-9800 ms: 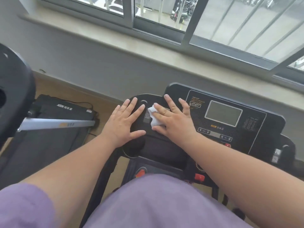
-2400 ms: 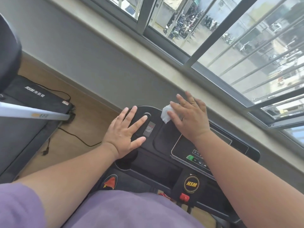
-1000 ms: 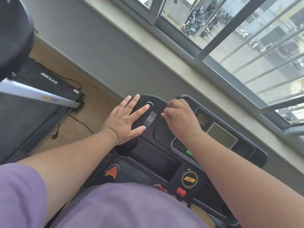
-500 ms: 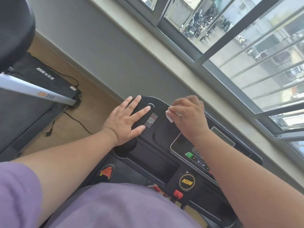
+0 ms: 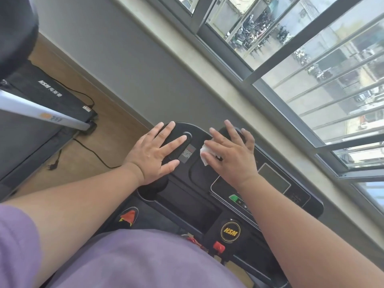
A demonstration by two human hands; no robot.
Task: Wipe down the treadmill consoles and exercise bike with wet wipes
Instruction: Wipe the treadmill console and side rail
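Right hand grip: your right hand (image 5: 230, 157) lies flat with fingers straight and spread, pressing the white wet wipe (image 5: 205, 153) onto the console; nothing is curled round it.
Wet wipe: it shows at 9 o'clock of your right palm, crumpled, mostly hidden under the fingers.
Left hand grip: your left hand (image 5: 155, 153) rests flat and spread on the console's left end, holding nothing.
Treadmill console (image 5: 270, 183): black, under both hands; its grey screen sits at 4 o'clock from your right hand, a green button (image 5: 234, 198) at 6 o'clock.
Label (image 5: 188, 152): between your two hands.
Second treadmill (image 5: 47, 90): at 9 o'clock, well apart, on the wooden floor.
Window (image 5: 311, 59): at 1 o'clock.
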